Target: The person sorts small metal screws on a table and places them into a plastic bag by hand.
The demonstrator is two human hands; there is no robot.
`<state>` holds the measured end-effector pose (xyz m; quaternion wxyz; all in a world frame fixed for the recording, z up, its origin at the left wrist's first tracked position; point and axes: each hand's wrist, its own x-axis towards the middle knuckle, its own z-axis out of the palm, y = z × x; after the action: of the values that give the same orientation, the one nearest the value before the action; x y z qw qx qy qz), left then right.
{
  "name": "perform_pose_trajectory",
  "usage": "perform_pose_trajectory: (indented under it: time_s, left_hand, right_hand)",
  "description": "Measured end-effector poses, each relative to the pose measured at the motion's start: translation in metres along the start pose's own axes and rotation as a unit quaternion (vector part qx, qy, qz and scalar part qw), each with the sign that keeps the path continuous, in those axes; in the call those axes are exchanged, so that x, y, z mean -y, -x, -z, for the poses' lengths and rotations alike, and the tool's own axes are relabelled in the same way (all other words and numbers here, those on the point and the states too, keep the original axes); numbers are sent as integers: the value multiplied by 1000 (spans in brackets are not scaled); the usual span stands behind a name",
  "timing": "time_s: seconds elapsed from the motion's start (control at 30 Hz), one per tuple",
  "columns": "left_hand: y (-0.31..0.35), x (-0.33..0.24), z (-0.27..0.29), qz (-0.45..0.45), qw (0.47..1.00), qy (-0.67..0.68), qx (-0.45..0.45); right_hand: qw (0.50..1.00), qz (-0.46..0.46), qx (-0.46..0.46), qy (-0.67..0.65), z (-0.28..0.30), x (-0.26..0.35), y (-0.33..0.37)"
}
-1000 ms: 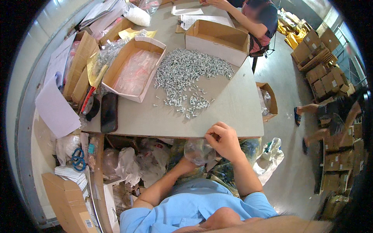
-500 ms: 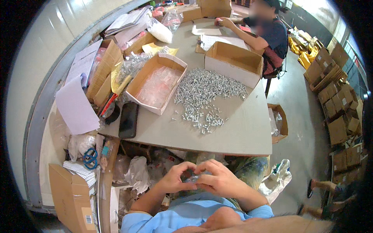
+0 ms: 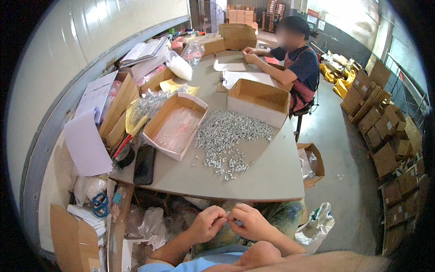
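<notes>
My left hand (image 3: 209, 223) and my right hand (image 3: 249, 222) meet in front of my body, just below the table's near edge. Both are closed, thumbs and fingers pinched together. Between the fingertips is a bit of small clear plastic bag (image 3: 228, 217), mostly hidden by my fingers; its contents cannot be made out. Beyond the hands, a loose heap of small silver screws (image 3: 233, 138) spreads over the grey table (image 3: 267, 174). Left of the heap stands an open white-sided carton (image 3: 174, 128) holding clear plastic bags. Behind the screws sits another open carton (image 3: 259, 102).
A black phone (image 3: 144, 165) and a black tape roll (image 3: 125, 158) lie at the table's left. Papers (image 3: 88, 149) and boxes crowd that side. Blue-handled scissors (image 3: 99, 205) hang lower left. Across the table sits a co-worker (image 3: 297, 68). A white bag (image 3: 315, 229) stands right.
My view has tilted up, so the table sits lower in the picture. My hands have closed from a rounded hold around the clear plastic into a tight fingertip pinch.
</notes>
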<state>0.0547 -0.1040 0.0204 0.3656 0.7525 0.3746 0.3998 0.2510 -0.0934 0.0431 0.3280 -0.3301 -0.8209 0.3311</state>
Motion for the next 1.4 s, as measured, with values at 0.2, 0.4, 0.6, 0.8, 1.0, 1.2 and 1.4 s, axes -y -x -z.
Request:
perform_pose_trajectory:
  time_s: [0.2, 0.4, 0.6, 0.8, 1.0, 1.2, 1.4]
  left_hand:
    - [-7, -6, 25, 88, 995, -5, -51]
    - [-103, 14, 144, -65, 885, -240, -393]
    - [-205, 56, 208, 11, 864, -385, -323]
    - [-233, 153, 214, 260, 789, -519, -202]
    - [-243, 151, 203, 310, 796, -491, -171]
    - [-228, 165, 194, 246, 766, -562, -194]
    - [-231, 152, 213, 180, 843, -460, -214]
  right_hand:
    - [999, 5, -5, -41, 7, -7, -4]
    - [973, -107, -202, 35, 21, -54, 0]
    - [959, -139, -241, 46, 18, -70, 1]
    - [962, -151, -224, 49, 17, -71, -1]
    - [955, -146, -252, 53, 19, -76, 3]
    - [957, -145, -245, 52, 18, -74, 3]
    - [956, -144, -245, 71, 18, -76, 6]
